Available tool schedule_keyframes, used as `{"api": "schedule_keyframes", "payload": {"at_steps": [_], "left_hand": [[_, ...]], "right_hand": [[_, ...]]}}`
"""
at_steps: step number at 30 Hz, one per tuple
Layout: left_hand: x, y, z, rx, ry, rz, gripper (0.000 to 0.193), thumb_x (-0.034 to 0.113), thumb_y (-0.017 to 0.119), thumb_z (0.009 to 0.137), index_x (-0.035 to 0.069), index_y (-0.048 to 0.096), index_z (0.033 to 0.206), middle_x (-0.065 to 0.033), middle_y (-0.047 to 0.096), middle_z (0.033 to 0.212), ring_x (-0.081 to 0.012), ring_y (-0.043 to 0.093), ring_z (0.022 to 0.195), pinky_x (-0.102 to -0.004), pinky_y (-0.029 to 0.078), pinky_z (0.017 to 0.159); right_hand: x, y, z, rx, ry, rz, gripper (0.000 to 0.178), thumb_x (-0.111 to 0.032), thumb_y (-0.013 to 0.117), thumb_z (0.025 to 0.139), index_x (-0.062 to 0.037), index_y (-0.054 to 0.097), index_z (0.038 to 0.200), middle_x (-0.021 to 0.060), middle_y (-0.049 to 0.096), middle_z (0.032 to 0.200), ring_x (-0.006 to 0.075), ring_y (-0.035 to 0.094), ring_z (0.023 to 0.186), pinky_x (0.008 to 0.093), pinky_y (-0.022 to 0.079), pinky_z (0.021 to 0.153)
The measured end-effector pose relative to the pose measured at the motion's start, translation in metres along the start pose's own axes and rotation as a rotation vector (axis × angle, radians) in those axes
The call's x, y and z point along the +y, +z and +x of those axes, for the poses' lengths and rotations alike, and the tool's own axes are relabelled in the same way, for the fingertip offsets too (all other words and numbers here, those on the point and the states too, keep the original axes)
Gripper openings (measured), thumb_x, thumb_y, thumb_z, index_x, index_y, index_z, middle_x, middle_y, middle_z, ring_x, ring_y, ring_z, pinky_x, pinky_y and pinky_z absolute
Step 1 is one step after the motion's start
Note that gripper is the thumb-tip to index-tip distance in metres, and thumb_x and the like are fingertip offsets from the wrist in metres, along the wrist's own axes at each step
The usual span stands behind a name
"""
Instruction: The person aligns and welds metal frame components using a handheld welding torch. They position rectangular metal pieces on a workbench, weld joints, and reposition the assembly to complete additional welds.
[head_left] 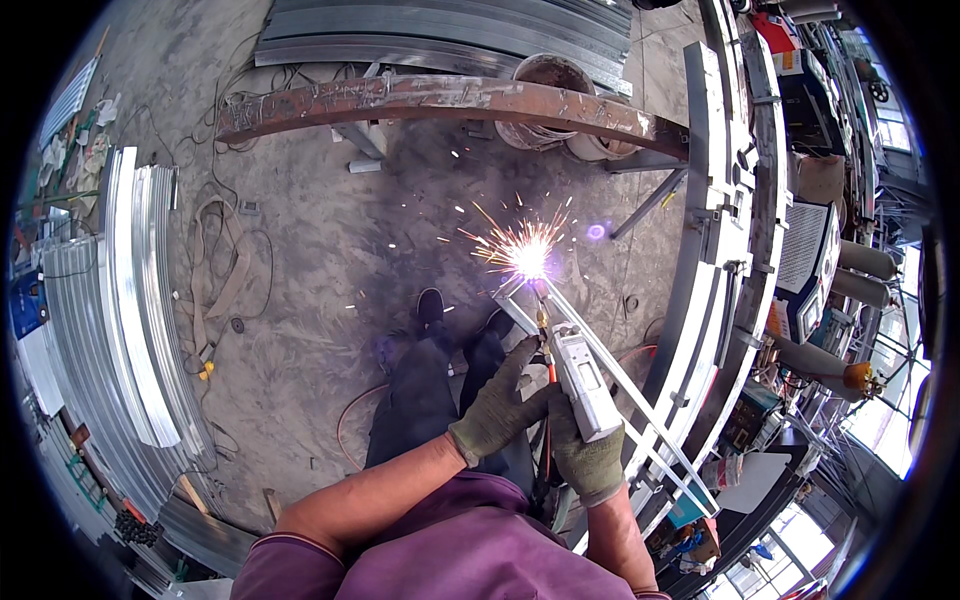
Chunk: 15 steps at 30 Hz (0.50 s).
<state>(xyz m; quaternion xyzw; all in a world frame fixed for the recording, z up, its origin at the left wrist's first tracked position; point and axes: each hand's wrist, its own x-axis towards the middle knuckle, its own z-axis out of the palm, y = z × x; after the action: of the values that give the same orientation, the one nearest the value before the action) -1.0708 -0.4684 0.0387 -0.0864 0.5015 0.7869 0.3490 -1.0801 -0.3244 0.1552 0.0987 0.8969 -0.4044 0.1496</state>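
My right hand (588, 455), in a green work glove, is wrapped round the rear of a grey-white welding gun (584, 382). My left hand (498, 408), gloved alike, closes at the gun's side, its fingertips by the brass-coloured nozzle end; its exact hold is partly hidden. Beside the nozzle an orange-red line (551, 370) runs back between the hands. A bright burst of sparks (530, 258) glows at the gun's tip, hiding the contact point. It meets the far end of a narrow frame of light metal tubes (655, 425), which slants back under the gun toward my right arm.
A rusty, paint-spattered beam (400, 98) crosses ahead, with a bucket (550, 75) behind it. Long metal rails (700, 260) stand at the right, past them gas cylinders (868, 260). Stacked metal profiles (135, 300) lie left. Cables and a strap (215, 275) lie on the concrete floor.
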Motion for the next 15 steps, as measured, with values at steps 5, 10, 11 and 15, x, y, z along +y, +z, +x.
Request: {"api": "schedule_keyframes", "payload": {"at_steps": [5,10,11,15], "left_hand": [[-0.002,0.000,-0.001,0.015,0.035,0.041,0.102,0.052,0.078,0.101,-0.001,0.025,0.171,-0.0258,0.043,0.170,-0.0338,0.044,0.158,-0.0430,0.037,0.129],[-0.003,-0.001,-0.003,0.014,0.023,0.098,0.102,0.051,0.078,0.100,-0.002,0.026,0.171,-0.0255,0.040,0.172,-0.0347,0.041,0.160,-0.0431,0.035,0.130],[-0.004,-0.001,-0.004,0.016,0.023,0.082,0.102,0.051,0.078,0.100,-0.002,0.026,0.171,-0.0256,0.040,0.172,-0.0348,0.040,0.160,-0.0431,0.035,0.131],[-0.011,0.001,-0.004,0.026,0.038,0.036,0.103,0.052,0.078,0.100,-0.002,0.026,0.171,-0.0262,0.039,0.172,-0.0351,0.039,0.161,-0.0431,0.034,0.131]], "right_hand": [[0.003,0.002,-0.004,0.001,0.014,-0.011,0.015,-0.021,0.071,0.105,-0.0086,0.079,0.109,0.0133,0.077,0.094,0.0358,0.076,0.085,0.0432,0.059,0.071],[0.006,0.003,-0.007,0.016,0.002,-0.032,0.017,-0.023,0.072,0.105,-0.0093,0.080,0.110,0.0133,0.078,0.094,0.0345,0.078,0.085,0.0420,0.060,0.070],[0.006,0.003,-0.007,0.013,0.004,-0.043,0.017,-0.023,0.072,0.105,-0.0093,0.080,0.111,0.0134,0.078,0.095,0.0345,0.078,0.085,0.0421,0.060,0.070],[0.007,0.003,-0.008,0.008,-0.006,-0.072,0.019,-0.024,0.072,0.105,-0.0087,0.080,0.114,0.0140,0.079,0.097,0.0344,0.079,0.086,0.0424,0.060,0.070]]}}
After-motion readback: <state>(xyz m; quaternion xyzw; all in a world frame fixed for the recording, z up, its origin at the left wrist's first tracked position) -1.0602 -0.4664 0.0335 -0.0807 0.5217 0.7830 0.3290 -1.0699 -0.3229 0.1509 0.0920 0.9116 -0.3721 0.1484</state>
